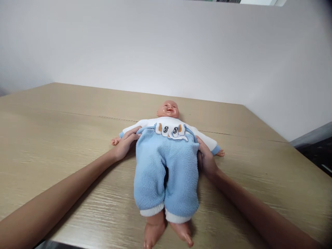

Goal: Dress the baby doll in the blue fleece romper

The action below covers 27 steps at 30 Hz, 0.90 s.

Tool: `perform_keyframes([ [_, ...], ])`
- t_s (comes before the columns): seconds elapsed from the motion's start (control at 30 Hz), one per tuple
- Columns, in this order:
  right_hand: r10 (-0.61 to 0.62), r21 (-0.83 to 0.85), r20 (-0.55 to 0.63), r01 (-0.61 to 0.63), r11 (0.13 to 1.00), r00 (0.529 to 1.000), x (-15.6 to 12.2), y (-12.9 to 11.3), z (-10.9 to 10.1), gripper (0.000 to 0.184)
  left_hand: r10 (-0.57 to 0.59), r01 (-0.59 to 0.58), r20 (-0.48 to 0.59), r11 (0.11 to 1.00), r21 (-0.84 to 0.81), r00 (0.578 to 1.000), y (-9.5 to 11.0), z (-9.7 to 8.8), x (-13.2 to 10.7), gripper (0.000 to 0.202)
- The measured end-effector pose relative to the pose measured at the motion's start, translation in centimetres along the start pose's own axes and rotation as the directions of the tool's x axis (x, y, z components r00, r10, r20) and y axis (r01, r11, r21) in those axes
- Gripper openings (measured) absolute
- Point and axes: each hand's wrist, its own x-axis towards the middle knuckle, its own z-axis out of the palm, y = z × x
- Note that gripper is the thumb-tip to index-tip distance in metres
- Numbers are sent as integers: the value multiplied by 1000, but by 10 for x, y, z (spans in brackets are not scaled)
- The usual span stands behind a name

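Note:
A baby doll point(168, 110) lies on its back with its head away from me and its bare feet toward me. It wears a white long-sleeved top point(147, 123) and fleecy light blue overalls point(150, 162), with an elephant face across the bib and white cuffs at the legs. At the upper left edge of the overalls, my left hand point(127, 142) grips the fabric by the strap. My right hand point(206, 158) is closed on the opposite edge, its fingertips partly hidden by the cloth. The doll's arms spread out to both sides, beyond my hands.
The doll rests on a wooden table point(77, 138) with a thin seam running across it. Behind stands a pale wall point(145, 45). Past the table's right edge is a dark object point(317, 152) that I cannot make out.

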Motion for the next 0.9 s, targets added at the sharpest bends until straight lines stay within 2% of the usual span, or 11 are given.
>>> perform_keyframes([
  [0.07,-25,63,-9,26,998,1000,-2,-6,-3,7,8,-8,2,998,64,1000,5,-2,0,21],
  [0.2,-65,12,0,65,998,998,1,-18,-6,6,99,-102,24,977,190,995,24,5,4,31],
  [0.3,0,-39,-12,-1,999,1000,12,-19,-5,14,51,-49,-4,982,181,999,32,13,9,37],
  [0.4,67,-44,-52,-69,997,996,22,-12,-3,27,-34,46,-62,978,202,997,28,15,12,42],
  [0.53,98,-118,-53,-104,988,994,15,-4,-6,43,-66,65,-10,929,364,998,18,8,5,49],
  [0.6,108,-141,-59,-115,983,992,8,-2,-6,48,-75,75,-14,916,394,997,15,7,0,48],
  [0.67,133,-125,-74,-141,982,988,3,0,-4,47,-96,110,-59,932,345,994,12,10,-3,45],
  [0.73,172,-67,-109,-180,981,979,2,5,2,45,-118,138,-111,971,195,987,8,17,-4,42],
  [0.83,243,40,-170,-240,970,955,6,13,11,60,-131,110,-180,986,-126,975,3,28,-3,44],
  [0.9,275,77,-187,-265,961,943,10,16,14,71,-152,104,-201,967,-233,968,5,33,-2,48],
])
